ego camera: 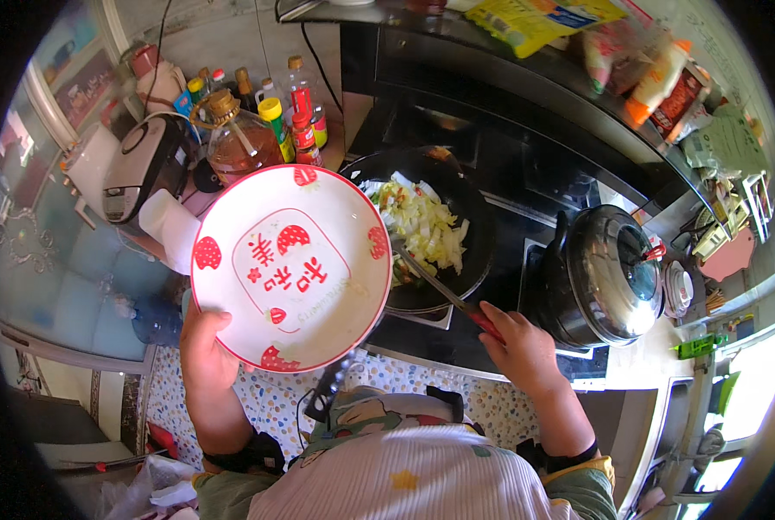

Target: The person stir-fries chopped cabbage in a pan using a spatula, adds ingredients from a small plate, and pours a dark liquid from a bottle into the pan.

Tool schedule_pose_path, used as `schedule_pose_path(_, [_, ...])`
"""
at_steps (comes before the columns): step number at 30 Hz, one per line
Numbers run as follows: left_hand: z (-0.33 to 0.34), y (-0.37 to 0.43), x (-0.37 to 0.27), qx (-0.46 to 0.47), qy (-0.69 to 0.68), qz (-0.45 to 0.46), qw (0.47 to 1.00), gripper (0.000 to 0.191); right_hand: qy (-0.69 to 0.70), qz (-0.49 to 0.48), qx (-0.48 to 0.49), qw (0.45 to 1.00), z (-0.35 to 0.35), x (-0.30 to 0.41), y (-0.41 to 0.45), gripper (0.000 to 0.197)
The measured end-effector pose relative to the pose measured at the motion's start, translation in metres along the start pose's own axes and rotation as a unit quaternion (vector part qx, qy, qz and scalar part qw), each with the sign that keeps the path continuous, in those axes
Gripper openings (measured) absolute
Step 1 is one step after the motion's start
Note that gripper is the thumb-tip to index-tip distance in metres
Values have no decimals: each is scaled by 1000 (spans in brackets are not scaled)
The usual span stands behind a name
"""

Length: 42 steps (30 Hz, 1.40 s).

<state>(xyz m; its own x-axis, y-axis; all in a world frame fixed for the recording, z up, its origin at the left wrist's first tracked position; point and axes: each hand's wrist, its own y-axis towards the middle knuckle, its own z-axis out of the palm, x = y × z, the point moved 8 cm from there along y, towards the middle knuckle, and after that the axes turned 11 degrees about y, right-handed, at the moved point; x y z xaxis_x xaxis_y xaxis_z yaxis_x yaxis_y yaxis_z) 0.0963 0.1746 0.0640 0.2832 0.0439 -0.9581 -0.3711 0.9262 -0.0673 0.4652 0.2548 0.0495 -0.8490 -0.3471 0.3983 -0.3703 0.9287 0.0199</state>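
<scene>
My left hand (pixel 210 351) grips the lower left rim of a white plate (pixel 326 240) with a red edge and strawberry pattern; its face is turned up to the camera. The plate covers part of a black wok (pixel 477 260) on the stove. Chopped cabbage (pixel 426 224) with some red bits lies in the wok. My right hand (pixel 521 344) is closed around the red handle of a metal cooking utensil (pixel 436 281). The utensil's far end reaches into the cabbage and is hidden there.
A large lidded pot (pixel 595 279) stands right of the wok. Behind the plate are an oil jug (pixel 238 146), several seasoning bottles (pixel 303 136) and a rice cooker (pixel 144 169). A range hood (pixel 491 78) overhangs the stove, with food packages (pixel 543 19) on top.
</scene>
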Motion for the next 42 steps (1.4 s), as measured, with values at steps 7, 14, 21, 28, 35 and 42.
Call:
schedule_pose_path(7, [111,-69,-11,68,60,0,996,56,185,-139,18,973,-44,-25,-38,42])
schedule_pose_path(14, [267,-115,39,195,73,-62,976,61,704,-75,161,688,-91,-93,-133,47])
schedule_pose_path(21, [394,-167,80,412,199,16,889,59,768,73,-94,629,-129,-218,-232,33])
schedule_pose_path(28, [396,-166,48,381,264,119,878,47,723,222,-418,503,-122,-360,-387,31])
schedule_pose_path(35, [350,-168,33,259,271,97,922,36,595,321,-540,502,-43,-458,-403,12])
schedule_pose_path(42, [308,-194,20,192,368,95,905,32,701,352,-502,363,33,-520,-357,25])
